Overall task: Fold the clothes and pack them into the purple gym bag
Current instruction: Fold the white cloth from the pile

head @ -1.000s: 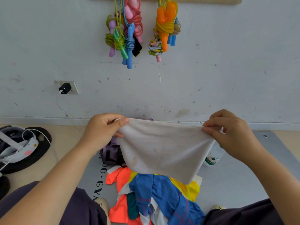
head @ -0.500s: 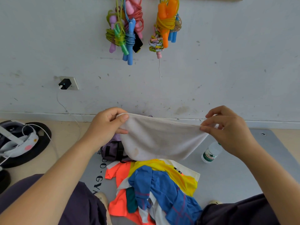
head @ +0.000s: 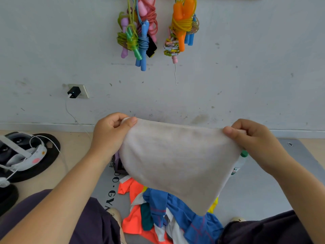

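Now soft white cloth [head: 175, 161], pinched taut, left hand [head: 109, 134], right hand [head: 253, 140]

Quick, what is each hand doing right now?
Left hand: pinching one top corner of the white terry cloth.
Right hand: pinching its other corner.

White cloth [head: 177, 161] now hangs lower than half a second ago. It hides the yellow shirt [head: 213, 206] almost entirely.

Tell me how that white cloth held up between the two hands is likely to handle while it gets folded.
Probably floppy: the white cloth sags to a point below the top edge that the left hand and right hand pinch. Likely light, since fingertip pinches carry it. Its fuzzy surface suggests it will not slip easily.
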`<state>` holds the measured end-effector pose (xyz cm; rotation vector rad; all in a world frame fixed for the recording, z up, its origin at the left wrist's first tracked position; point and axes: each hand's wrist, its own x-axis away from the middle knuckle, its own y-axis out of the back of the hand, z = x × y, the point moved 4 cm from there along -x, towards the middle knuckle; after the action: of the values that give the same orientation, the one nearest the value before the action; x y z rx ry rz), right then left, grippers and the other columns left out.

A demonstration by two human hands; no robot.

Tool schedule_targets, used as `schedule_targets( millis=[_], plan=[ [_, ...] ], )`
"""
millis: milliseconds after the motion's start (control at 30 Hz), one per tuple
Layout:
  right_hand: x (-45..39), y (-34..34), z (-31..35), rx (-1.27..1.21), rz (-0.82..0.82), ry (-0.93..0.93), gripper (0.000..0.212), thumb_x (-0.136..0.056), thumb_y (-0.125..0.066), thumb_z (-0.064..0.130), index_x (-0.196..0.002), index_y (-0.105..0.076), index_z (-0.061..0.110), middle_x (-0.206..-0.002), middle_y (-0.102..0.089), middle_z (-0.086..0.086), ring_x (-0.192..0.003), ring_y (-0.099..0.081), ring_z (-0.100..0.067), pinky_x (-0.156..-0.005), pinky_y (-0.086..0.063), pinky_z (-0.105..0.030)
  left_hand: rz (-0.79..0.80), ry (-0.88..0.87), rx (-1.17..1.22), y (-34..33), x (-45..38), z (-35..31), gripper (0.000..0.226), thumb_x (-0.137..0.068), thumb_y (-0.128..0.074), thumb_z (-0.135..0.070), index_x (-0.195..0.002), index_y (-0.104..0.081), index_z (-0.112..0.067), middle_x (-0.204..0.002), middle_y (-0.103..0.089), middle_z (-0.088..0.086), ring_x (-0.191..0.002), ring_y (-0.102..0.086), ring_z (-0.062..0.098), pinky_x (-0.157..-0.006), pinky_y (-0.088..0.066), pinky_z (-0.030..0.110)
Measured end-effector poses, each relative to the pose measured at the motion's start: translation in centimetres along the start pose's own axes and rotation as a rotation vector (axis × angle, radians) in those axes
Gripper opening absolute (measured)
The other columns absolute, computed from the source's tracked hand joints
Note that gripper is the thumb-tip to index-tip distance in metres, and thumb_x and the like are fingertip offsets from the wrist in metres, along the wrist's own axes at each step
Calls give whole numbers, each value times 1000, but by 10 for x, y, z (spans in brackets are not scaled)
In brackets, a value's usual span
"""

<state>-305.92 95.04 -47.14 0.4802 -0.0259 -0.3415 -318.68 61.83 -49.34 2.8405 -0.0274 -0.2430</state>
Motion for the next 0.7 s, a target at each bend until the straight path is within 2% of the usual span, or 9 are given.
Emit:
schedule_targets(
  millis=[67, 167, 233, 300, 367, 433, 533, 600, 700],
  plan=[
    [0, -1, 0, -34, -26, -9, 33, -75, -74, 44, -70, -60, 15, -61, -48, 1, -56, -42, -12, -55, -35, -26, -32, -4, -46, 1, -1, 2, 14, -86, -71, -28, -78, -71, -17, -80, -71, 7, -70, -58, 11, -68, -44, 31],
    [-1, -8, -4, 67, -16, -38, 26, -81, -75, 32, -70, -60, 16, -57, -58, -5, -45, -49, -15, -45, -39, -20, -5, -1, -155, -2, -1, 3, 14, -87, -71, -28, -76, -71, -19, -72, -68, 1, -61, -55, 8, -63, -51, 35],
    [3, -17, -4, 93, 25, -57, 23, -85, -73, 30, -77, -56, 17, -54, -62, -10, -40, -53, -18, -42, -40, -21, 46, 63, -77, -10, 3, 4, 13, -89, -70, -24, -79, -70, -15, -70, -65, 1, -56, -56, 8, -61, -58, 42],
    [9, -30, 3, 66, 134, -40, 14, -90, -68, 24, -89, -53, 23, -52, -62, -11, -41, -57, -24, -43, -44, -24, 124, 141, 19, -22, 11, 4, 11, -90, -69, -20, -81, -70, -12, -70, -65, -3, -60, -60, 9, -61, -61, 41],
    [19, -47, 13, -39, 299, -18, 13, -94, -62, 14, -99, -55, 23, -58, -64, -18, -50, -65, -30, -48, -51, -30, 222, 179, 78, -38, 23, 1, 10, -88, -70, -15, -79, -71, -12, -67, -66, -6, -62, -62, 11, -59, -60, 32],
    [29, -63, 22, -159, 448, -20, 7, -93, -62, 8, -98, -61, 13, -72, -70, -22, -67, -72, -33, -59, -57, -33, 314, 202, 130, -52, 36, -6, 8, -85, -73, -12, -77, -71, -11, -65, -68, -5, -60, -65, 13, -56, -58, 24],
    [38, -77, 29, -186, 605, -20, 19, -87, -69, 6, -105, -66, 12, -94, -76, -10, -94, -72, -25, -83, -58, -31, 445, 229, 230, -67, 51, -15, 4, -82, -75, -10, -85, -72, -9, -77, -75, 2, -70, -73, 17, -62, -55, 18],
    [37, -80, 32, -175, 583, 24, 21, -88, -68, 4, -106, -65, 13, -94, -76, -4, -94, -72, -19, -81, -57, -27, 523, 232, 270, -73, 57, -20, 6, -84, -73, -10, -90, -73, -8, -84, -77, 7, -79, -74, 19, -68, -56, 19],
    [32, -77, 35, -55, 321, 97, 13, -88, -69, 14, -86, -70, 27, -69, -72, 4, -59, -66, -13, -58, -50, -22, 569, 254, 321, -80, 62, -24, 6, -88, -67, -6, -90, -73, -6, -77, -76, 4, -74, -73, 13, -67, -56, 18]
  ],
)
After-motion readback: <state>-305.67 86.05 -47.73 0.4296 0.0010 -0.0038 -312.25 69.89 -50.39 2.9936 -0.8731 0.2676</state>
